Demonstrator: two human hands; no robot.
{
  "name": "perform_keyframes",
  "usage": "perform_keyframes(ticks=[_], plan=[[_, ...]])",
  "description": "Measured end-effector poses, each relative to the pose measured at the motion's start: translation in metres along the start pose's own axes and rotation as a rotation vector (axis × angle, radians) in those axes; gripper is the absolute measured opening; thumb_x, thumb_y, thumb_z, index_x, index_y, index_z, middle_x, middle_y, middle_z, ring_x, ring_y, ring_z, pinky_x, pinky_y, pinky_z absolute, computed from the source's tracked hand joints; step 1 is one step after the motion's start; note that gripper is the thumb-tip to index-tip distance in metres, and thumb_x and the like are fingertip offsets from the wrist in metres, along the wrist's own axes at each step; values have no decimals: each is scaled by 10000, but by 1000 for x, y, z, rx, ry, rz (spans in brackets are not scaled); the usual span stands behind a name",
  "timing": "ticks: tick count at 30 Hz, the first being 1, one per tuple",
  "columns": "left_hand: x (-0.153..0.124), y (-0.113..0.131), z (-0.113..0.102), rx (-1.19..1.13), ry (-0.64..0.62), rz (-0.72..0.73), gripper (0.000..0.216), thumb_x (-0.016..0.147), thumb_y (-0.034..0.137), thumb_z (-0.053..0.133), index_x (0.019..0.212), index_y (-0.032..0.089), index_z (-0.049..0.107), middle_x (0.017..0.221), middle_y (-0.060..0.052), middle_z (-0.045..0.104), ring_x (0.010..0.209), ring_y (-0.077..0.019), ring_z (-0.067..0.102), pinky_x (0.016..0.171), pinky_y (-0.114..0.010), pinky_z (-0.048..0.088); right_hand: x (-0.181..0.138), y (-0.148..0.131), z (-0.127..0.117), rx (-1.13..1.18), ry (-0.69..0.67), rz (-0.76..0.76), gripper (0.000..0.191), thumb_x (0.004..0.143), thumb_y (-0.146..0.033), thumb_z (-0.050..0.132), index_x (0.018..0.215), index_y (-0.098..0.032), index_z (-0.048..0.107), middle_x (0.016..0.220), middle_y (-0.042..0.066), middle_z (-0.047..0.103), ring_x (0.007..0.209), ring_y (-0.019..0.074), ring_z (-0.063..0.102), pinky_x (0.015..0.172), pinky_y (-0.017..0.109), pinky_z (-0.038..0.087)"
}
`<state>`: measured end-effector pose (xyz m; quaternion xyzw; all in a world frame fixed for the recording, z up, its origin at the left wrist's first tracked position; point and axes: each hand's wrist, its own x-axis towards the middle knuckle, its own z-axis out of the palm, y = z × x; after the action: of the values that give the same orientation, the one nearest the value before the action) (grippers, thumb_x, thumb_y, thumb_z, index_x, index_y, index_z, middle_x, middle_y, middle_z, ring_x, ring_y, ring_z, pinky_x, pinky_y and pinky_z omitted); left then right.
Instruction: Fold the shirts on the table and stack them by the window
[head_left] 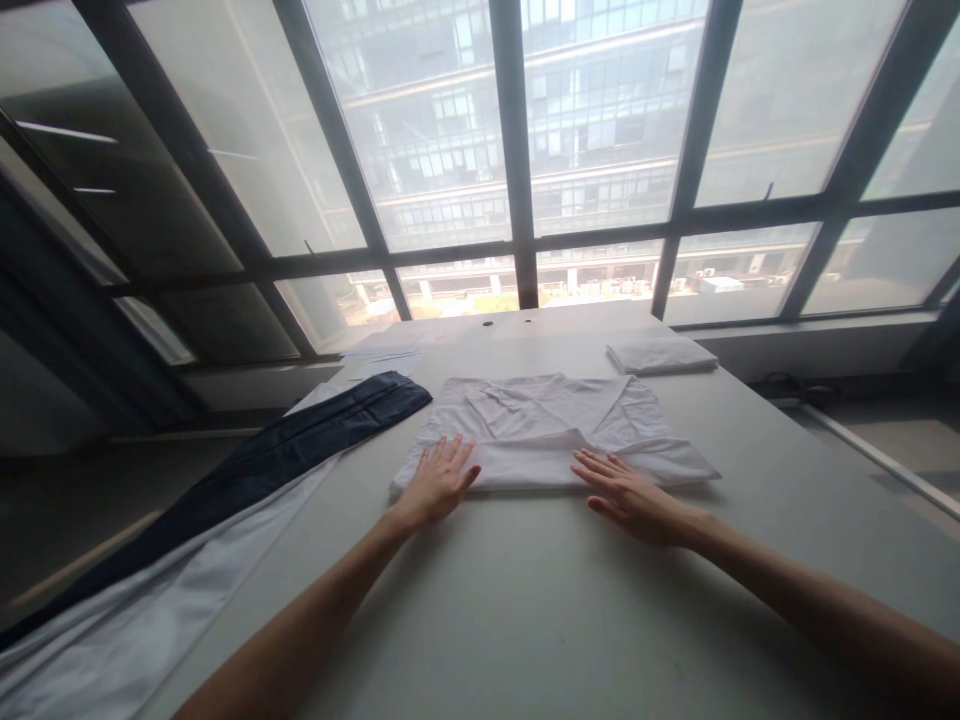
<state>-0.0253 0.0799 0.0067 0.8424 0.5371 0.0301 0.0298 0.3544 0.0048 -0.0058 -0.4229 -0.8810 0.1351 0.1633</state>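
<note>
A white garment [540, 415], perhaps a shirt, lies partly folded on the white table [525, 610]. Its near edge is turned over into a flat band, and creased layers show behind that. Fingers spread, my left hand [439, 482] rests flat on the left part of this band. My right hand [630, 495] lies palm down with fingers stretched out on the band, right of the middle. Neither hand grips the cloth. How the underside of the garment is folded is hidden.
Dark navy trousers [300, 450] lie along the table's left side, over white cloth [202, 590] that hangs past the edge. A folded white cloth [660, 355] sits at the far right. White sheets [382, 350] lie at the far left. Large windows [600, 130] stand behind the table.
</note>
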Motion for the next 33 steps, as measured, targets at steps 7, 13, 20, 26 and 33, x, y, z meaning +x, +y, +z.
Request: perform_keyframes(ticks=[7,13,20,26,33], plan=[[41,77,-4,-78,58,369,560,1096,386,262,1617,187,309,1674,-107,301,1568,-260,200,1255,-515,194,83,-42,15,-116,109,53,611,1053,-309,320,1628,-111,261,1683,149,240,1572,270,166,1262,540,168],[58,75,17,-62,-32,382,622,1086,455,297,1653,222,192,1708,-78,201,1580,-295,130,1259,-535,150,104,-11,36,-113,-27,36,694,1072,-496,274,1637,-97,222,1682,184,187,1572,288,148,1263,528,156],[57,74,19,-25,-46,345,599,1081,418,274,1645,219,238,1705,-52,196,1583,-278,118,1265,-518,124,73,20,25,-158,-59,31,796,1042,-636,228,1642,-113,219,1683,165,181,1571,277,155,1273,514,126],[56,76,16,-29,-62,331,606,1081,428,260,1646,209,234,1706,-49,184,1582,-279,119,1267,-511,123,27,60,5,-257,-46,236,736,1050,-589,199,1639,-151,251,1681,140,217,1564,290,182,1259,555,145],[56,76,18,-27,-46,335,606,1086,446,239,1647,217,228,1707,-40,187,1585,-264,105,1270,-518,115,-6,86,-2,-330,5,311,742,1047,-588,158,1629,-144,280,1684,120,215,1572,265,130,1271,530,100]])
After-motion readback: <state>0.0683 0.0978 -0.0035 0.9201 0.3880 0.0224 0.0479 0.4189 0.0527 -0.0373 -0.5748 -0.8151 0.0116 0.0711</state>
